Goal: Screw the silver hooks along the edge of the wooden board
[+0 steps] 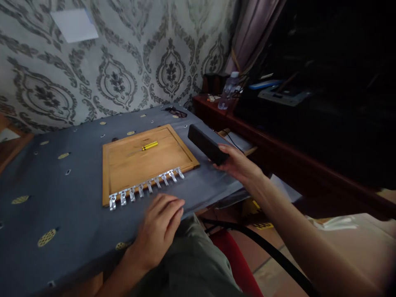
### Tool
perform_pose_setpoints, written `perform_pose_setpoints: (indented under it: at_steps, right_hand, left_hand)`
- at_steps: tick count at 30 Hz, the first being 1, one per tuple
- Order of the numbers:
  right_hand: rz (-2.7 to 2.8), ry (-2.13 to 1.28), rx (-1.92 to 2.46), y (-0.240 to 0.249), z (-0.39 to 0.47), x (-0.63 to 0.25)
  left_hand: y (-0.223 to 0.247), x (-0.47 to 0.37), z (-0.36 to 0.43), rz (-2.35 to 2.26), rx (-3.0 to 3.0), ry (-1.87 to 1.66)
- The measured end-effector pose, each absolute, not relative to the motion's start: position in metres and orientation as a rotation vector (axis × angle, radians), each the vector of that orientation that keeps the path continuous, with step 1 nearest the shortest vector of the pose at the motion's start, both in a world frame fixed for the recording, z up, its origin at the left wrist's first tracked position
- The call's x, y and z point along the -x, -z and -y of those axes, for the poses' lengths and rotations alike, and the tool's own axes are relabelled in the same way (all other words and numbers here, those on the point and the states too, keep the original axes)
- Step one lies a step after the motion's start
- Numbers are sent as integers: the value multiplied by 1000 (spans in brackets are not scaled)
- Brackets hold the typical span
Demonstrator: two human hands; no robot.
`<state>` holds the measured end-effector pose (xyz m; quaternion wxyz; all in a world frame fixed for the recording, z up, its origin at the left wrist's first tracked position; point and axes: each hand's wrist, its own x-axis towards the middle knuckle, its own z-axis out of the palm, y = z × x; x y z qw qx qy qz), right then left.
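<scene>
My right hand (236, 163) is closed round one end of a long black rectangular block (206, 144), held tilted above the right side of the table; I cannot tell its kind. My left hand (162, 227) hovers at the table's front edge over my lap, fingers loosely bent, with nothing visible in them. In front of it lies a framed wooden board (133, 167). Along the board's near edge runs a row of several shiny metal clips (150, 185). A small yellow tool with black marks (150, 146), perhaps a screwdriver handle, rests on the board.
A blue patterned cloth covers the table (80, 185). Dark glasses (176, 112) lie at its back edge. To the right, a clear bottle (229, 90) stands on dark red furniture (266, 144). A black cable or strap (266, 241) curves below my right arm.
</scene>
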<state>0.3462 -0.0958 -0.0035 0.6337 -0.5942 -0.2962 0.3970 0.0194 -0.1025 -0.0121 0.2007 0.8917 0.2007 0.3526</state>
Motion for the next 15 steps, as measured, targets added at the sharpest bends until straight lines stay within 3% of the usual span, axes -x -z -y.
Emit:
perform_pose_setpoints:
  at_steps: [5, 10, 15]
  right_hand:
    - [681, -965, 1134, -9, 136, -291]
    - [850, -1068, 1023, 0, 178, -218]
    - [1251, -668, 1171, 28, 211, -155]
  left_hand:
    - [10, -36, 123, -741, -1858, -784]
    - [1, -41, 136, -686, -1271, -965]
    - [-3, -24, 153, -786, -933, -1031]
